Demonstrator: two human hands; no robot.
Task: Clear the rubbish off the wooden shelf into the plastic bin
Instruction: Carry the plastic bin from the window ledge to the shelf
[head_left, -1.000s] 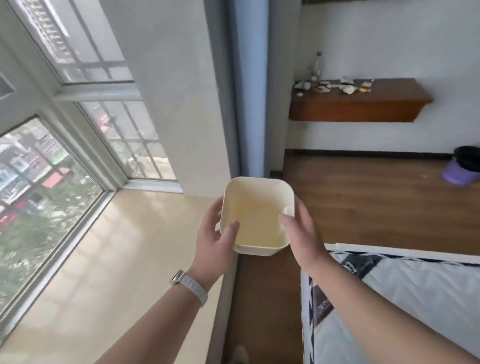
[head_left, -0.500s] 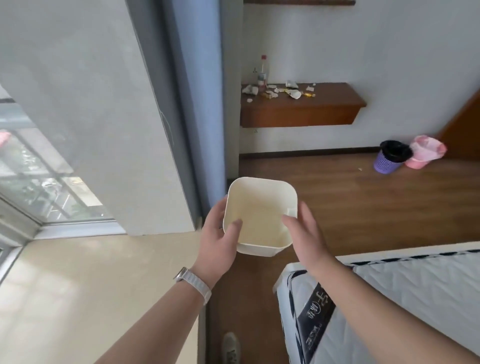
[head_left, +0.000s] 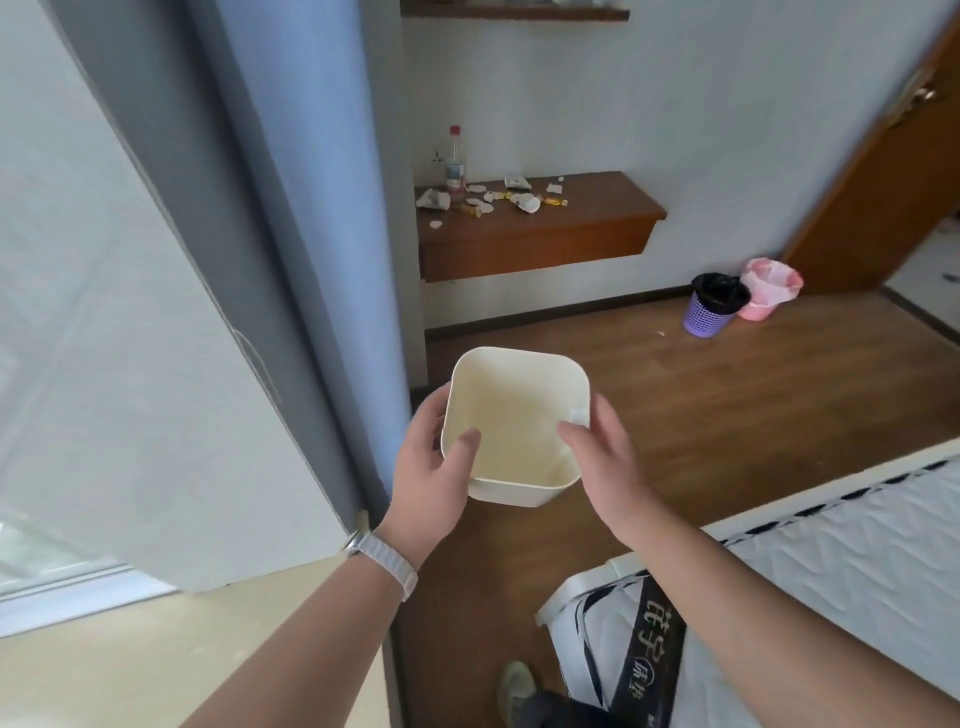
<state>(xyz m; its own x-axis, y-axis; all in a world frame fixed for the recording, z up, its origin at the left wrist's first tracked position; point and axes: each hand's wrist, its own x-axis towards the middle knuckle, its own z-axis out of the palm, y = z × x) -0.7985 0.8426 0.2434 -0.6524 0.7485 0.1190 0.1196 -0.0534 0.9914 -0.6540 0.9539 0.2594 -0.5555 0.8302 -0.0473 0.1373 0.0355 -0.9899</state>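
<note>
A cream square plastic bin (head_left: 519, 374) is held in front of me, mouth up and empty. My left hand (head_left: 431, 467) grips its left rim with the thumb inside. My right hand (head_left: 602, 457) grips its right rim the same way. Across the room a wooden shelf (head_left: 582, 223) is fixed to the white wall. Crumpled white paper scraps and sweet wrappers (head_left: 524, 200) lie scattered over its left half. A clear plastic bottle (head_left: 455, 161) with a red cap stands upright at the shelf's back left corner.
A blue curtain (head_left: 322, 208) and a wall corner stand close on my left. A mattress (head_left: 831, 597) fills the lower right. A purple basket (head_left: 711, 304) and a pink bin (head_left: 766, 286) sit on the wooden floor by a wooden door (head_left: 893, 171).
My view has swung right and nearer to the shelf: the window has left the frame, the shelf looks larger, and the door has come into sight. Both hands keep their hold on the bin.
</note>
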